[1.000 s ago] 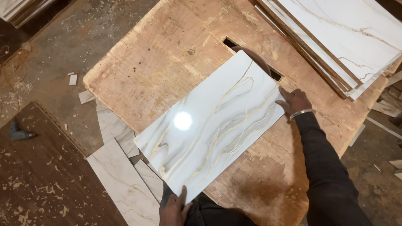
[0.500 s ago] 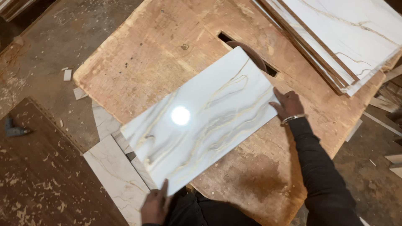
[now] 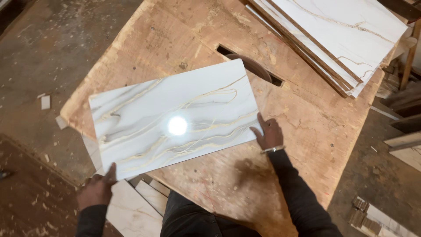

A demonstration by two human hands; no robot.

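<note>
A glossy white marble-patterned tile (image 3: 175, 116) with gold and grey veins lies flat on a worn wooden saw table (image 3: 307, 131), its left end overhanging the table edge. My left hand (image 3: 97, 189) grips the tile's near left corner. My right hand (image 3: 268, 131), with a metal bracelet at the wrist, presses on the tile's near right corner. A circular saw blade (image 3: 254, 66) rises from a slot in the table just beyond the tile's far right corner.
A stack of similar large tiles (image 3: 333, 39) leans across the table's far right. Cut tile strips (image 3: 131, 206) lie on the floor by my legs. Small tile scraps (image 3: 45, 102) dot the dusty floor at left. Wooden pieces (image 3: 403, 105) sit at right.
The tile has turned and slid to the left across the table, away from the blade slot. Both hands moved with it, staying on its near corners.
</note>
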